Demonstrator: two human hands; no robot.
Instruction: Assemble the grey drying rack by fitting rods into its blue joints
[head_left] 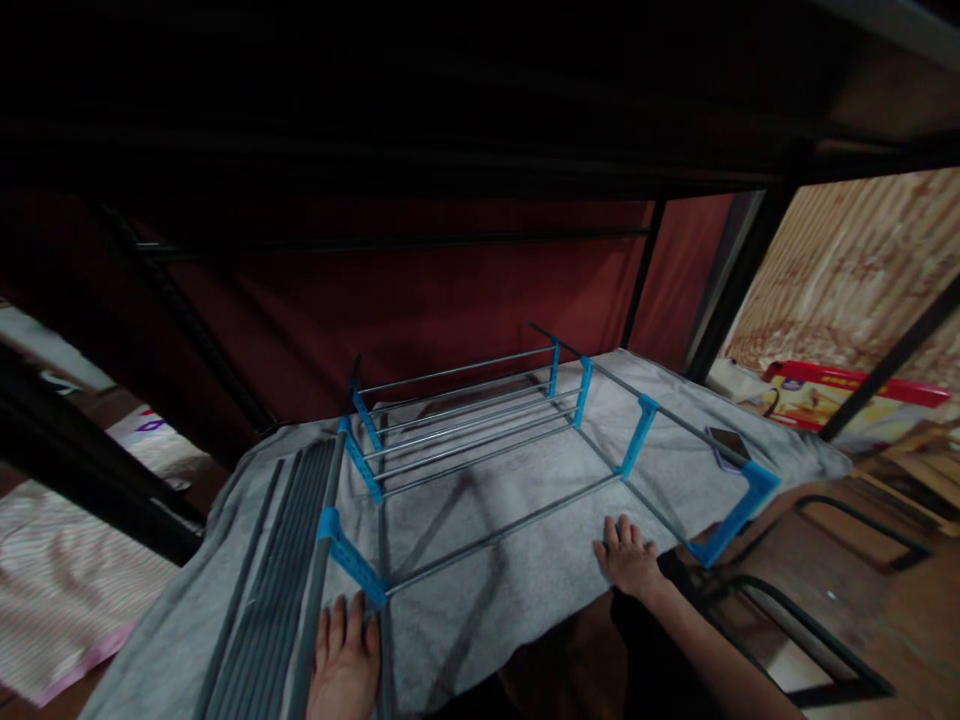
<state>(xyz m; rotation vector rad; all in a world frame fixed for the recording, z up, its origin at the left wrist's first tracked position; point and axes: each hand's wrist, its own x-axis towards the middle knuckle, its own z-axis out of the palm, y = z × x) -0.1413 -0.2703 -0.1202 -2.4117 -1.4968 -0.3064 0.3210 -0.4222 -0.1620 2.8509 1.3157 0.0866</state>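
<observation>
A rack frame of grey metal tubes (495, 537) and blue plastic connectors (640, 437) lies on the grey cloth (540, 600). Several thin crossbars (465, 430) span its far half, with a single one nearer me. My left hand (345, 660) rests flat between the two long tubes of the frame's left side, below a blue connector (352, 560); its fingers are stretched out and hold nothing. Inside the frame's near right part, my right hand (630, 560) lies on the cloth with fingers spread, apart from the tubes. A row of loose grey tubes (274, 580) lies left of the frame.
A phone (727, 448) lies on the cloth at the right. Dark metal posts (750, 270) and a dark overhead surface (450, 100) enclose the space, with a red panel (420, 310) behind. At right stand a red-yellow box (847, 400) and a metal-framed chair (810, 620).
</observation>
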